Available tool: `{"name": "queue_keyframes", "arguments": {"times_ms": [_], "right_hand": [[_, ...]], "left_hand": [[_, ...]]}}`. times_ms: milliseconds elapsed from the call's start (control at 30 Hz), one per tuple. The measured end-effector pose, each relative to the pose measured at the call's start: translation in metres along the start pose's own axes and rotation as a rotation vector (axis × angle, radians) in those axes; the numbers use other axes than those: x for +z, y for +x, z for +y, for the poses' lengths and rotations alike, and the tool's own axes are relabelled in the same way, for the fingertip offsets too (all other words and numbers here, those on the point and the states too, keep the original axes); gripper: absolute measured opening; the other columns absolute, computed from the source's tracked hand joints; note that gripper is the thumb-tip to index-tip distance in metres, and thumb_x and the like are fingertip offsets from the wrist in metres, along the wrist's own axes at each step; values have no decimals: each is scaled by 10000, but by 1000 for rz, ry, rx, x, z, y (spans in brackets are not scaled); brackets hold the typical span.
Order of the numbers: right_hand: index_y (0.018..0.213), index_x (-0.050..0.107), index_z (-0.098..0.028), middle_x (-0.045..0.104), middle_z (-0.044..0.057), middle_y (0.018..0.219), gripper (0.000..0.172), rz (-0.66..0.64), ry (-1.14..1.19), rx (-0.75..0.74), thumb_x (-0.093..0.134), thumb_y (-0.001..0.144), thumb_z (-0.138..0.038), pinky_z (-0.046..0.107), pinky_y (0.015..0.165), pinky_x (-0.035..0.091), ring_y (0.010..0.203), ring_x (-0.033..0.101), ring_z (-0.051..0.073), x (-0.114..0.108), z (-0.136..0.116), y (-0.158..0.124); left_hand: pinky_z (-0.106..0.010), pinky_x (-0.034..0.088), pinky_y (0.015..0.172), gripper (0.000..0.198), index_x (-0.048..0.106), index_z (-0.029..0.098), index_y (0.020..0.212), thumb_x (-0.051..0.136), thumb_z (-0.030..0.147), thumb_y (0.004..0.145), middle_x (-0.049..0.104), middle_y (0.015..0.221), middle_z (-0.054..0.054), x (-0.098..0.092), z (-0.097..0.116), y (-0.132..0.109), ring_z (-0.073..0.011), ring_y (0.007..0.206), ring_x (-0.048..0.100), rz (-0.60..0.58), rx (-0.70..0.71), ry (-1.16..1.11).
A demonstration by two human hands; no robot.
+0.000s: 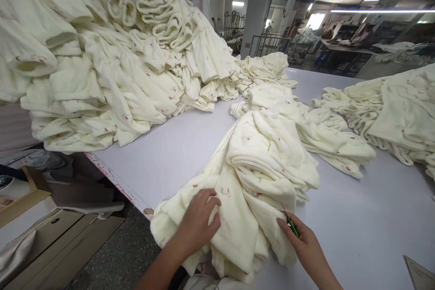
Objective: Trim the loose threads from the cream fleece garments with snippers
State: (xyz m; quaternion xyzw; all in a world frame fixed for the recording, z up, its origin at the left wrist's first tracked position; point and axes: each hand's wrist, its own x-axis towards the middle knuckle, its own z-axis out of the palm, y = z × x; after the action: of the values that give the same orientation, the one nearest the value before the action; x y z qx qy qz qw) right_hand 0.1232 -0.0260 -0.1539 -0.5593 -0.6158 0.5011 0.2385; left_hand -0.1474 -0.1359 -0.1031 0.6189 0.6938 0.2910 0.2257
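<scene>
A tall heap of cream fleece garments with small red prints (pixel 112 54) towers at the far left of the wide white cutting table (pixel 367 226), and a flatter stack (pixel 397 113) lies at its right; which is finished I cannot tell. On the table's near edge lies the garment in hand (pixel 251 176): the left hand (pixel 199 224) presses flat and open on it, while the right hand (pixel 304 242) is closed round small green-handled thread snips (pixel 290 224) touching its hem.

2 hands, left (pixel 197 222) & right (pixel 304 240), 1 green-handled snipper (pixel 290 225), 1 white table (pixel 176 154), approx 4 heaps of cream fleece garments: big stack (pixel 102 63), near heap (pixel 258 176), far heap (pixel 265 70), right heap (pixel 401 113), single pcs too many to count
</scene>
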Motion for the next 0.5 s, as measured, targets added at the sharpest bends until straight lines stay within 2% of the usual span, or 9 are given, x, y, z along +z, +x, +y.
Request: {"name": "queue_keyframes", "arguments": {"times_ms": [67, 100, 167, 233, 300, 367, 500], "right_hand": [[979, 595, -193, 664, 29, 906, 434, -35, 29, -49, 559, 705, -528, 223, 713, 487, 850, 600, 193, 6, -7, -10], [965, 593, -197, 661, 18, 880, 400, -35, 37, -75, 563, 715, -509, 204, 713, 480, 834, 599, 180, 10, -11, -16], [936, 596, -202, 655, 10, 871, 342, -41, 44, -132, 584, 719, -466, 179, 741, 461, 838, 593, 165, 19, -18, -27], [910, 609, -208, 651, 13, 880, 296, -67, 53, -200, 597, 717, -431, 169, 734, 460, 831, 593, 159, 27, -26, -35], [886, 619, -219, 639, 12, 861, 259, -90, 71, -266, 597, 717, -414, 171, 728, 461, 821, 590, 155, 32, -31, -38], [861, 611, -234, 611, 7, 873, 216, -71, 91, -303, 571, 741, -409, 175, 773, 441, 859, 568, 148, 33, -34, -39], [965, 541, -256, 527, 7, 1011, 247, 32, 90, -269, 559, 762, -396, 180, 804, 418, 951, 517, 137, 32, -30, -38]], "left_hand": [[-367, 366, 850, 176, 532, 184, 885, 416, 144, 758, 497, 1036, -81, 10, 23, 1, -228, 1003, 438, -5, 9, -88], [-328, 386, 818, 162, 534, 194, 897, 445, 170, 763, 516, 993, -60, 17, 34, 2, -203, 946, 469, -43, 25, -174], [-280, 405, 733, 169, 559, 192, 875, 560, 216, 708, 543, 869, -20, 37, 51, 5, -170, 797, 499, -147, 37, -413], [-267, 402, 690, 276, 579, 170, 878, 648, 215, 614, 550, 816, -6, 61, 60, 10, -163, 737, 492, -199, 12, -625], [-259, 404, 665, 252, 584, 136, 856, 627, 204, 617, 554, 782, -11, 82, 59, 16, -161, 721, 490, -194, -38, -771], [-258, 417, 677, 209, 573, 114, 879, 538, 225, 705, 566, 778, -23, 95, 53, 21, -159, 730, 503, -191, -61, -869], [-282, 428, 739, 253, 579, 104, 922, 481, 287, 777, 580, 771, -32, 97, 41, 25, -171, 767, 522, -253, -58, -1037]]}}
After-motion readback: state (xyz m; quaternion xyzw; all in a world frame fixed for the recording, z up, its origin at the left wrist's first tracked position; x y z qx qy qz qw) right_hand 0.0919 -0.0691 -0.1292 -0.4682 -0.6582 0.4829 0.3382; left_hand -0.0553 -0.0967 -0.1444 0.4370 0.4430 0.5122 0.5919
